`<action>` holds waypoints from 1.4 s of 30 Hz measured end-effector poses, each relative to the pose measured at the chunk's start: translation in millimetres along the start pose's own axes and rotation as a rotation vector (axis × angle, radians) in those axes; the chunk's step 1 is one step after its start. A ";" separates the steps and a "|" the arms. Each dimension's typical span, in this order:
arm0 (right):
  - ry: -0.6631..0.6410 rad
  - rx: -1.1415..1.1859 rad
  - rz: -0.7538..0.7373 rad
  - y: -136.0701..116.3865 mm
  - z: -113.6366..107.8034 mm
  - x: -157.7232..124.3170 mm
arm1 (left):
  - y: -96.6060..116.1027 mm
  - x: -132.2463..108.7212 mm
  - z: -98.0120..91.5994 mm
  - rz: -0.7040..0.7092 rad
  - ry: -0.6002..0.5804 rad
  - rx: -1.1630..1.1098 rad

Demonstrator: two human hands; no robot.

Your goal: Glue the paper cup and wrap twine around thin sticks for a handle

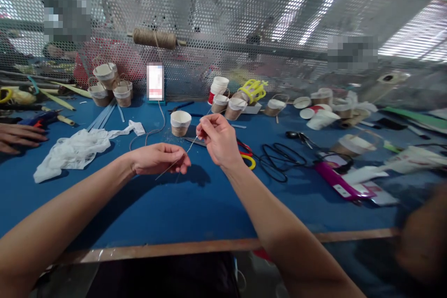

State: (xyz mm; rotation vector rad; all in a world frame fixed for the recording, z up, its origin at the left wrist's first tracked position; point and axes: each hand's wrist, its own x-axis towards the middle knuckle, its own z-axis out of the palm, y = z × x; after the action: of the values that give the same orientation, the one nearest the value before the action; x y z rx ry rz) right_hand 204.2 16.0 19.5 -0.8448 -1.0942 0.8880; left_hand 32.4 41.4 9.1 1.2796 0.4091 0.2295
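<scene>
My left hand hovers over the blue table with its fingertips pinched on a thin strand of twine. My right hand is raised a little higher and to the right, its thumb and forefinger pinched on the same strand near its upper end. The strand runs slanting between the two hands. A paper cup wrapped in twine stands just behind them. A spool of twine hangs on a rod at the mesh screen, and a line drops from it to the table.
A crumpled white plastic bag lies at the left. Scissors with red and yellow handles, black cord, black scissors and a magenta tool lie at the right. Several cups line the back. Another person's hand rests at far left.
</scene>
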 end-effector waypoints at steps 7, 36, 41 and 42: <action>0.018 -0.167 -0.077 -0.4 -1.3 -1.4 | 10.3 -2.6 15.4 0.124 0.308 0.698; 0.075 -0.170 -0.120 2.8 -6.0 4.1 | 9.8 -3.0 17.7 0.141 0.319 0.707; 0.056 -0.045 -0.046 1.1 -5.9 5.0 | 2.2 -0.5 -0.3 0.022 0.033 0.005; 0.046 -0.045 -0.046 0.9 -5.6 4.5 | 0.3 0.7 -0.7 0.017 0.031 -0.011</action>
State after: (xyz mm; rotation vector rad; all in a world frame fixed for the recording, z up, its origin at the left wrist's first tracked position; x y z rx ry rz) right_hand 210.4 19.7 19.0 -0.8704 -1.0928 0.8041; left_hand 32.8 42.3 9.2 1.2703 0.4230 0.2658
